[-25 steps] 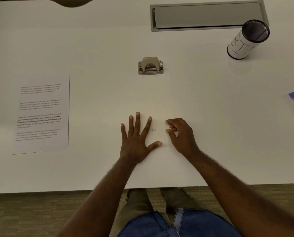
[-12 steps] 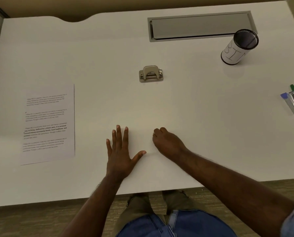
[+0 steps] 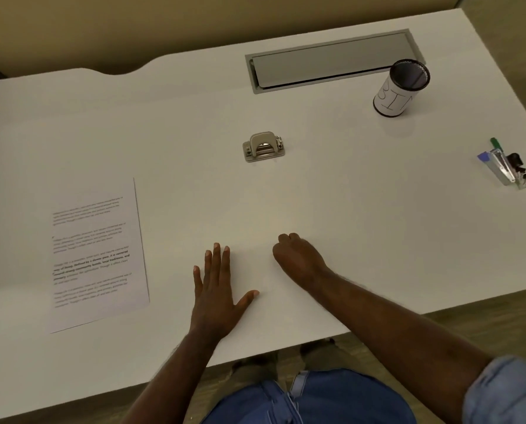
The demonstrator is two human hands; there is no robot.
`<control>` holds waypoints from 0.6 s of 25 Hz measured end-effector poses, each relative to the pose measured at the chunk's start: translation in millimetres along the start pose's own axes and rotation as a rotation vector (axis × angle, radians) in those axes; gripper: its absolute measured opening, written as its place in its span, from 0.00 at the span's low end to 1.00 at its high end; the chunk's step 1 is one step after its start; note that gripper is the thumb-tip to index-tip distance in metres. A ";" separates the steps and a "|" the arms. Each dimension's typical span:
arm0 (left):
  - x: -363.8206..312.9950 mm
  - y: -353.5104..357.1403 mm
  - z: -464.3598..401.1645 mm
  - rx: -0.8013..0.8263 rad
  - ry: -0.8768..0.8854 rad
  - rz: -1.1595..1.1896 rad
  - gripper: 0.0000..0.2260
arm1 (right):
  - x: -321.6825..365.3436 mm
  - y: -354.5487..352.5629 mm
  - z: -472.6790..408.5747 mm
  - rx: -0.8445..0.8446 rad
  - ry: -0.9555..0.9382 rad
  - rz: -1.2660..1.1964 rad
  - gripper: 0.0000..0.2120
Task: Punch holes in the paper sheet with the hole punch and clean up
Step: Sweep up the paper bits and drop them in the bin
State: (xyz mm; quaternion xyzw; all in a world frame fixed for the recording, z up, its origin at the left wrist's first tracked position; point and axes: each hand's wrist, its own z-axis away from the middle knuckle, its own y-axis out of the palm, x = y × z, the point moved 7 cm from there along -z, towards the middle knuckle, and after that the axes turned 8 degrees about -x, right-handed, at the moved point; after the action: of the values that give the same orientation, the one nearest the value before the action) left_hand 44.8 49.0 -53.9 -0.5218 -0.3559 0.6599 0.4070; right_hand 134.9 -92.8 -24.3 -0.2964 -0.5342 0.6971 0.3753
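A printed paper sheet (image 3: 96, 255) lies flat at the left of the white desk (image 3: 378, 224). The small metal hole punch (image 3: 263, 147) stands alone at the desk's middle, well beyond both hands. My left hand (image 3: 217, 292) rests palm down near the front edge, fingers spread and holding nothing. To its right my right hand (image 3: 298, 258) rests on the desk with the fingers curled under into a loose fist. Whatever is inside the fist is hidden. Neither hand touches the sheet or the punch.
A black mesh cup (image 3: 399, 90) with a white label reading "BIN" stands at the back right, next to a grey cable hatch (image 3: 332, 61). A staple box, binder clips and a green pen (image 3: 505, 166) lie at the right edge.
My right hand went from pinching beside a tiny paper speck to a curled fist; the speck no longer shows. Both hands drew back toward the front edge, and the view tilted.
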 end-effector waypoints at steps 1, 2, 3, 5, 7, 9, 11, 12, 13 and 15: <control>1.2 -2.0 -1.5 -0.001 0.019 -0.005 0.45 | -0.2 -3.8 1.0 -0.036 0.011 0.027 0.12; 2.9 -4.0 -2.8 -0.001 0.034 -0.013 0.45 | -2.0 -6.8 2.4 -0.092 0.028 0.044 0.15; 5.3 -6.3 -4.4 -0.002 0.043 -0.021 0.45 | -4.3 -7.4 1.1 -0.152 0.044 0.027 0.15; 10.7 -10.6 -8.3 -0.005 0.049 -0.024 0.45 | -13.8 3.9 -3.7 -0.147 0.075 -0.241 0.07; 14.3 -14.0 -13.6 -0.013 0.062 -0.025 0.44 | -47.4 15.9 -0.1 -0.180 0.430 -0.655 0.03; 15.7 -14.7 -19.6 -0.022 0.080 -0.019 0.42 | -77.5 27.6 20.2 -0.331 0.843 -1.090 0.02; 13.4 -12.1 -25.6 -0.015 0.112 -0.010 0.38 | -90.1 39.3 39.7 -0.414 1.080 -1.450 0.04; 9.7 -10.3 -29.0 -0.013 0.133 0.000 0.35 | -93.4 43.4 45.6 -0.430 1.123 -1.609 0.05; 4.1 -8.6 -32.7 -0.014 0.150 0.018 0.31 | -96.6 46.0 49.4 -0.435 1.140 -1.744 0.06; -8.5 -5.9 -40.9 -0.028 0.153 0.075 0.24 | -105.3 46.9 53.9 -0.431 1.153 -1.930 0.08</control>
State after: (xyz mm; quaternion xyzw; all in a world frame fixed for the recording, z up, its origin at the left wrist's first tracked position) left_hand 86.9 45.6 -53.5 -0.5896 -0.3130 0.6277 0.4005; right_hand 138.4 -216.3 -54.7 -0.0965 -0.3957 -0.2276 0.8845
